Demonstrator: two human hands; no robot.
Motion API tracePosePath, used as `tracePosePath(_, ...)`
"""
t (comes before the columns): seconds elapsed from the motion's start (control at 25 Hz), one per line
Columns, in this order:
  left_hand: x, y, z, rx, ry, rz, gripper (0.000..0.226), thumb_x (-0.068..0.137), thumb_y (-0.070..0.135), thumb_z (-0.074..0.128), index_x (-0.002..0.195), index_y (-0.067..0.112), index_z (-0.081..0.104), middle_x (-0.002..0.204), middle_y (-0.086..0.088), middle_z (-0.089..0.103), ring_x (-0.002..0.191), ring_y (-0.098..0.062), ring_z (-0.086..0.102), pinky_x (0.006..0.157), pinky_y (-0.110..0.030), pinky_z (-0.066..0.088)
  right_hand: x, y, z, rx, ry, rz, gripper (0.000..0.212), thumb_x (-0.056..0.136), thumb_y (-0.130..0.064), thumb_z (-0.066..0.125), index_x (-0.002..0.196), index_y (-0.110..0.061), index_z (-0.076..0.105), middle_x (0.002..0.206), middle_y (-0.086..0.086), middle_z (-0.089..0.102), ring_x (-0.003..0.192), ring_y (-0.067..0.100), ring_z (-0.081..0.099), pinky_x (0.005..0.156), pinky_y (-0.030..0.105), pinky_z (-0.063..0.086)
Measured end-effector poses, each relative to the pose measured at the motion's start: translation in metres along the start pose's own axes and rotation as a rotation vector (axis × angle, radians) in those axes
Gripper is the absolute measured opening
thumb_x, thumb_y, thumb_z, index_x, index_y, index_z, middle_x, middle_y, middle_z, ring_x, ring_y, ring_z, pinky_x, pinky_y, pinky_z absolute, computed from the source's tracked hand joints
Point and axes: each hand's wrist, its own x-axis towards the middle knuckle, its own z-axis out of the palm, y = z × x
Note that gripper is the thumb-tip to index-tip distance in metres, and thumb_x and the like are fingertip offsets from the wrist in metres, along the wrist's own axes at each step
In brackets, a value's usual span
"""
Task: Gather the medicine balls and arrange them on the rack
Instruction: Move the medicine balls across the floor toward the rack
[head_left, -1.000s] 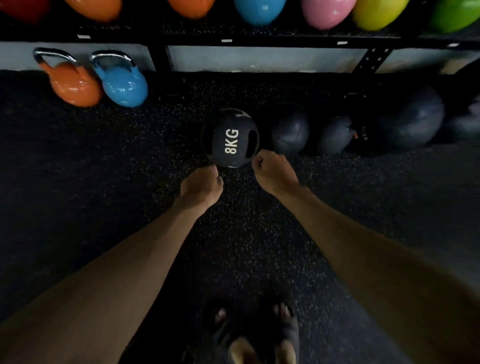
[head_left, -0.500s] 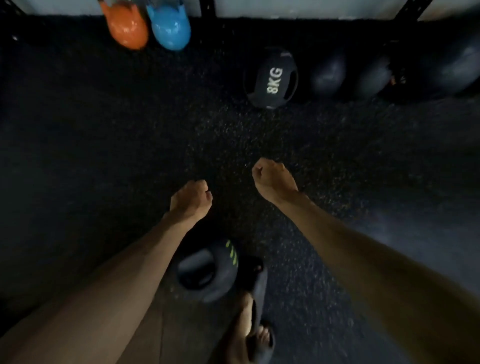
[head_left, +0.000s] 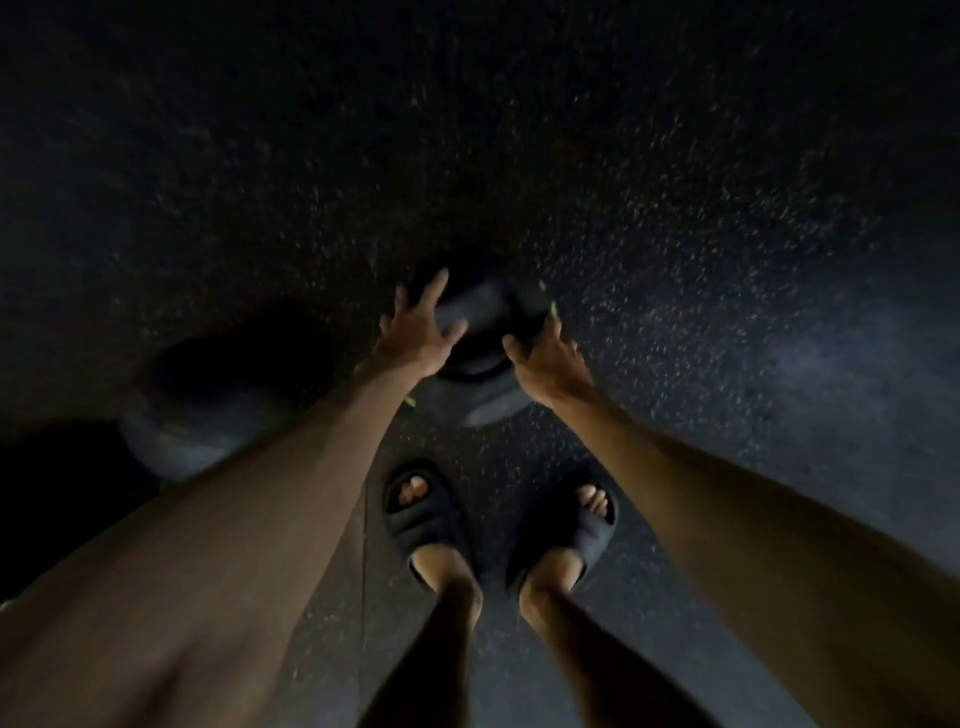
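Observation:
A black medicine ball (head_left: 485, 364) with grip cut-outs and small green marks lies on the dark speckled floor just ahead of my feet. My left hand (head_left: 418, 332) reaches over its left side with fingers spread, the fingertips at the ball's surface. My right hand (head_left: 545, 358) comes in at its right side, fingers straight and open. Neither hand is curled around the ball. A second dark ball (head_left: 208, 400) sits on the floor to the left, partly hidden by my left forearm. The rack is out of view.
My two feet in black slide sandals (head_left: 423, 512) stand right behind the ball. Dark rubber floor (head_left: 675, 208) stretches ahead and to the right. The scene is dim and details are hard to make out.
The view has swung down and away from the rack, kettlebells and 8KG ball. Both fists have opened and reached down to the black ball at my feet.

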Motion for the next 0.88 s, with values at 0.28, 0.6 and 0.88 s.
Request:
tracePosePath(0.28, 0.008, -0.052, 0.015, -0.199, 0.136, 0.021, 0.063, 0.102, 0.055, 0.036, 0.155, 0.051, 0.003, 0.156, -0.021, 0.026, 0.129, -0.046, 0.047, 0.102, -0.053, 0.044, -0.002, -0.008, 0.056, 0.192, 0.207, -0.067, 0.081, 0.103, -0.045, 0.042, 0.159, -0.024, -0.014, 0.164, 0.028, -0.004, 0.153, 0.043, 0.001, 0.124, 0.055, 0.013)
tracePosePath(0.6, 0.011, -0.077, 0.011, -0.528, 0.118, -0.157, 0.064, 0.100, 0.059, 0.036, 0.155, 0.050, 0.004, 0.152, -0.018, 0.038, 0.121, -0.045, 0.056, 0.078, -0.049, 0.059, 0.022, -0.059, 0.041, -0.052, 0.354, -0.324, 0.073, 0.103, -0.054, 0.037, 0.161, -0.028, 0.001, 0.167, 0.018, 0.006, 0.153, 0.038, 0.004, 0.125, 0.052, 0.009)
tracePosePath(0.88, 0.039, -0.095, -0.024, -0.810, 0.013, -0.389, 0.055, 0.103, 0.050, 0.037, 0.149, 0.021, 0.028, 0.144, -0.020, 0.048, 0.105, -0.044, 0.066, 0.079, -0.058, 0.059, 0.030, -0.100, 0.041, -0.349, 0.272, -0.632, 0.082, 0.097, -0.067, 0.034, 0.160, -0.029, -0.002, 0.167, 0.015, 0.002, 0.155, 0.032, -0.001, 0.125, 0.050, 0.000)
